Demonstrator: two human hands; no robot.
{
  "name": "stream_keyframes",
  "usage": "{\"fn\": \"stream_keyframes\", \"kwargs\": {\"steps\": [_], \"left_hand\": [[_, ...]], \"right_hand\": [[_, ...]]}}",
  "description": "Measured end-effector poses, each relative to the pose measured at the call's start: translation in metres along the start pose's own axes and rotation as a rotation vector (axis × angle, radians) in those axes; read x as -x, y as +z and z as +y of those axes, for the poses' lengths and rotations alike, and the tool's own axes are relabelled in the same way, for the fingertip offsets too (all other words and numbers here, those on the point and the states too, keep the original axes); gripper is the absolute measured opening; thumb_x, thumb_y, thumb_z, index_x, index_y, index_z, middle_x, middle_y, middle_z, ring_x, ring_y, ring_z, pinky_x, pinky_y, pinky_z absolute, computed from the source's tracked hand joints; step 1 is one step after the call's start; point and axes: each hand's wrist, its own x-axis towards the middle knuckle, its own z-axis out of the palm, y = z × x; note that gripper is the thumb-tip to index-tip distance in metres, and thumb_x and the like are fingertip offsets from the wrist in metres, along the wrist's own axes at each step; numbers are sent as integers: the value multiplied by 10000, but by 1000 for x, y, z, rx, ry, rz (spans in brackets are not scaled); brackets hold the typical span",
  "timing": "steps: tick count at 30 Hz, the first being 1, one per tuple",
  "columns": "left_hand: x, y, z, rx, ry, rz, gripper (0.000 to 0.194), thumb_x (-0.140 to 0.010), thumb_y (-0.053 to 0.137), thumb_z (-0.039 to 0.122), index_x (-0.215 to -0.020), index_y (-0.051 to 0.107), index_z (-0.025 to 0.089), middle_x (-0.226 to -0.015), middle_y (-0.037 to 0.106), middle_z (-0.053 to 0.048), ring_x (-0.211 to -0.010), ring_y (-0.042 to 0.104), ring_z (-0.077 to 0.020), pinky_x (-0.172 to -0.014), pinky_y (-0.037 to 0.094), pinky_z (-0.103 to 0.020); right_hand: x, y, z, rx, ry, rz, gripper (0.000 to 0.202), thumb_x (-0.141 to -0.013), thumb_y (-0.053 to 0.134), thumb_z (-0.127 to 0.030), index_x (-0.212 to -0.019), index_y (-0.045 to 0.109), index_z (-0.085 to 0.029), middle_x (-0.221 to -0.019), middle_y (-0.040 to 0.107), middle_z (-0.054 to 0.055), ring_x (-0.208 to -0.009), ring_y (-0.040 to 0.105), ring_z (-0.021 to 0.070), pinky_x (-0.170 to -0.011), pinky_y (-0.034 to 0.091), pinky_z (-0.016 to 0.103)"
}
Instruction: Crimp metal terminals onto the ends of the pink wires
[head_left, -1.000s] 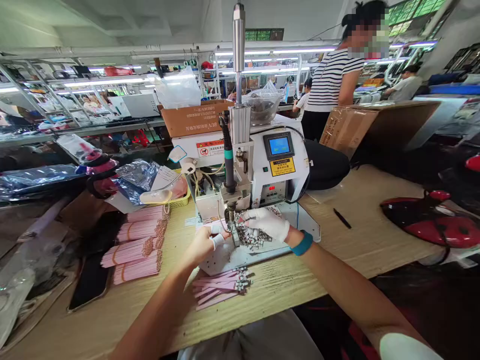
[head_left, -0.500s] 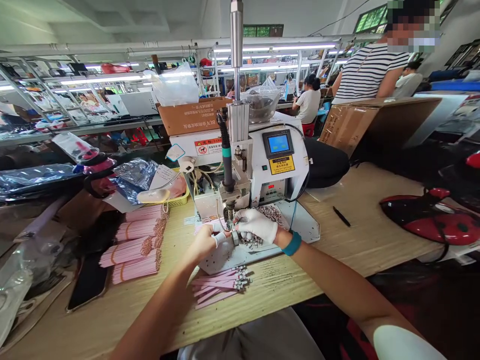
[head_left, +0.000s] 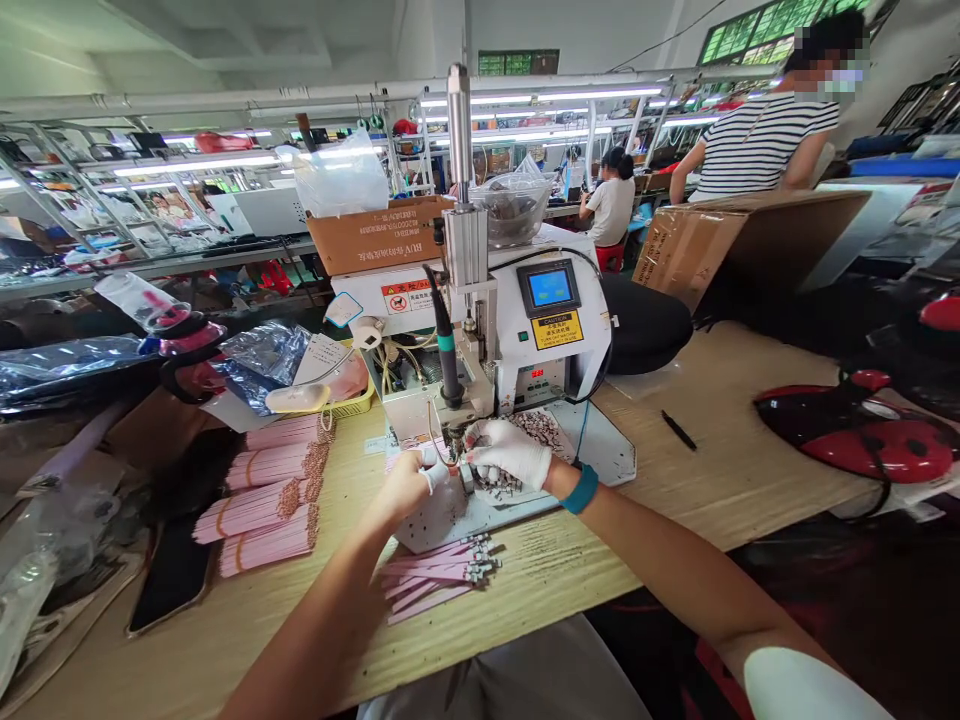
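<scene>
A white machine (head_left: 555, 350) with a small blue screen stands on the wooden table, its metal head low over the work spot. My left hand (head_left: 411, 482), with white finger covers, is closed at the left of that spot; what it pinches is too small to make out. From the right, my right hand (head_left: 510, 452), in a white glove, has its fingers bent together under the head, their tips partly hidden. Small parts (head_left: 544, 430) lie loose on the machine's base plate (head_left: 611, 445). Nearer me is a pile of pink strips with metallic ends (head_left: 431, 577).
Bundles of pink strips (head_left: 259, 505) and a dark phone (head_left: 174, 578) lie on the left. To the right are a black pen (head_left: 679, 430), a red ladybug-shaped object (head_left: 862, 425) and a cardboard box (head_left: 739, 240). A person in a striped shirt (head_left: 757, 140) stands behind.
The machine's upper cylinder and head have come down. The view has shifted slightly, and the person in stripes has moved a little. Both my hands stay at the same spot.
</scene>
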Motion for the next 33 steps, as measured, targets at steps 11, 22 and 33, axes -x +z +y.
{"fn": "stream_keyframes", "kwargs": {"steps": [11,22,33], "left_hand": [[-2,-1,2,18,25,-1,224,-640,641,347,-557,548,161,-508,447,25,-520,332,-101,-502,234,-241],[0,-13,-2,-57,58,-79,305,-682,627,433,-649,573,135,-596,470,24,-541,323,-88,-529,243,-230],[37,-5,5,-555,21,-300,166,-647,529,165,-680,690,138,-619,618,-23,-549,479,-128,-524,327,-225]], "right_hand": [[0,-1,3,32,-11,-10,140,-717,593,-82,-806,516,-158,-491,536,-58,-411,517,84,-333,388,147],[12,-24,-8,55,-5,-88,161,-756,632,-213,-871,542,-143,-649,579,-22,-440,584,91,-360,462,164],[15,-40,-10,654,-259,3,164,-794,593,-248,-880,693,-150,-809,697,45,-722,655,174,-660,486,265]]}}
